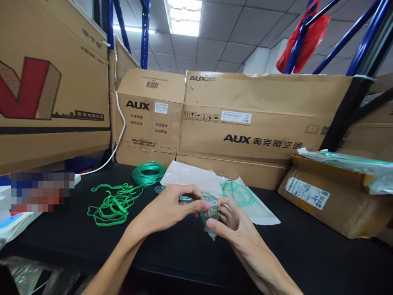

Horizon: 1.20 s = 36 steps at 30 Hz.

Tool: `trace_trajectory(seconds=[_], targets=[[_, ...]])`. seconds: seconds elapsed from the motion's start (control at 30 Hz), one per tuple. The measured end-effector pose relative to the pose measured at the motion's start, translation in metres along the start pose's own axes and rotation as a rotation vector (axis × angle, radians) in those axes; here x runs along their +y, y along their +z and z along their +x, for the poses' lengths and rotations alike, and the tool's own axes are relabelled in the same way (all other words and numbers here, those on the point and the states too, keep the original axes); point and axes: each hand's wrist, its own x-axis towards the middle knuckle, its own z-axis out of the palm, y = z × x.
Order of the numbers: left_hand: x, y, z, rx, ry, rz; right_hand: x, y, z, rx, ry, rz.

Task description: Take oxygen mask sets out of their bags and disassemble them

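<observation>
A small translucent greenish plastic piece point(210, 221), which looks like a breathing mask, is held between both hands over the black table point(172, 250). A narrow tip points down from its lower end. My left hand point(175, 205) pinches its upper left side between thumb and fingers. On the right side, my right hand point(231, 223) grips it with the thumb in front and the fingers curled behind. The fingers hide much of its shape. Just behind the hands lie a white packet point(190, 178) and a clear-fronted pouch point(260, 209) with pale green tubing point(238, 194) inside.
Left of my hands lie a heap of green elastic straps point(113, 207) and a coil of green tubing point(147, 172). An open cardboard box point(310, 205) with plastic packets on top stands at the right. Large cartons point(245, 98) wall the back; a white cable point(123, 127) hangs at left.
</observation>
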Motion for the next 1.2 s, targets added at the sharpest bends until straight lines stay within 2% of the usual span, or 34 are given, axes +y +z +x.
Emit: trace_trajectory(seconds=[0.13,0.37,0.57,0.97,1.2], targets=[[-0.005,0.007,0.005,-0.009,-0.029,-0.005,0.004,-0.008,0.007,-0.014,0.023,0.046],[-0.004,0.008,0.008,-0.024,-0.036,-0.176,-0.007,-0.010,0.004,-0.128,0.039,0.192],[-0.002,0.008,0.007,-0.012,-0.009,-0.180,-0.005,-0.012,0.004,-0.014,0.002,0.011],[-0.002,0.006,0.002,-0.006,0.006,-0.110,-0.001,-0.006,0.002,0.130,-0.043,-0.112],[-0.002,0.006,0.001,-0.016,0.035,-0.034,-0.001,-0.008,0.001,0.122,-0.044,-0.157]])
